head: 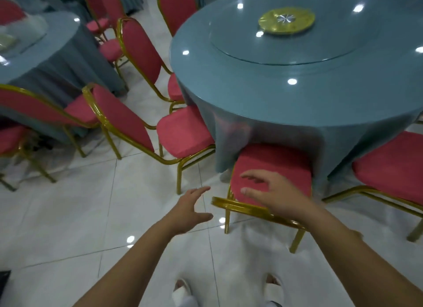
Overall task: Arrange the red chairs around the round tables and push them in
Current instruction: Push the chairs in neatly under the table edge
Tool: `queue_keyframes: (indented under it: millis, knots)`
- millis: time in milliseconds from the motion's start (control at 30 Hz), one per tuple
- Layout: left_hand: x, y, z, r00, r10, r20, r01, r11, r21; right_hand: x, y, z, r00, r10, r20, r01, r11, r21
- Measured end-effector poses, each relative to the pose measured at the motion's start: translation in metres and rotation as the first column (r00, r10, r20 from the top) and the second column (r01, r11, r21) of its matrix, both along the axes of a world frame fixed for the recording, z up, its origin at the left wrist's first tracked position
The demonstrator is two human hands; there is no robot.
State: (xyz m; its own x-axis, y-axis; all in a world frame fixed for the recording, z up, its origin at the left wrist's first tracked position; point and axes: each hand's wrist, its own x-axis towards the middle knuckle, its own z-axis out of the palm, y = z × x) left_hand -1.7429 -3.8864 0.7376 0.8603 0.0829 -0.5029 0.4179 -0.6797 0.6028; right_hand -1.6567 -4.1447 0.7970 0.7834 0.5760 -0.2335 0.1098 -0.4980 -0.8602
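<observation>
A red chair (274, 165) with a gold frame stands right in front of me, its seat partly tucked under the blue cloth of the round table (286, 96). Above the gold top of its backrest, my right hand (272, 195) hovers with fingers spread and holds nothing. My left hand (190, 206) is open in the air just left of that backrest, touching nothing. Left of this one, another red chair (183, 133) stands at an angle to the table. A third red chair (393, 169) sits on the right.
A second round table (45, 62) with blue cloth stands at the left, ringed by several red chairs (39, 110). A glass turntable with a gold disc (286, 20) tops the near table. White tiled floor (91, 215) lies open at my left; my feet (183, 290) show below.
</observation>
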Motion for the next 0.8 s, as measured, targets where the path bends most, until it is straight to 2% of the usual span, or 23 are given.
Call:
queue_keyframes:
  millis: [167, 367, 600, 800]
  knots:
    - [-0.041, 0.131, -0.002, 0.978, 0.200, 0.054, -0.200, 0.980, 0.001, -0.018, 0.115, -0.020, 0.997, -0.030, -0.069, 0.034, 0.998, 0.050]
    - [-0.074, 0.285, 0.010, 0.908, 0.381, 0.171, -0.376, 0.924, -0.063, -0.037, 0.265, -0.021, 0.999, 0.001, -0.055, -0.003, 0.999, -0.042]
    - [-0.055, 0.401, 0.030, 0.881, 0.396, 0.259, -0.386, 0.918, -0.091, -0.021, 0.385, -0.007, 1.000, -0.016, -0.019, 0.016, 1.000, -0.025]
    - [0.006, 0.475, 0.027, 0.885, 0.374, 0.278, -0.359, 0.927, -0.105, 0.042, 0.473, -0.019, 0.998, -0.028, -0.062, 0.023, 0.996, -0.082]
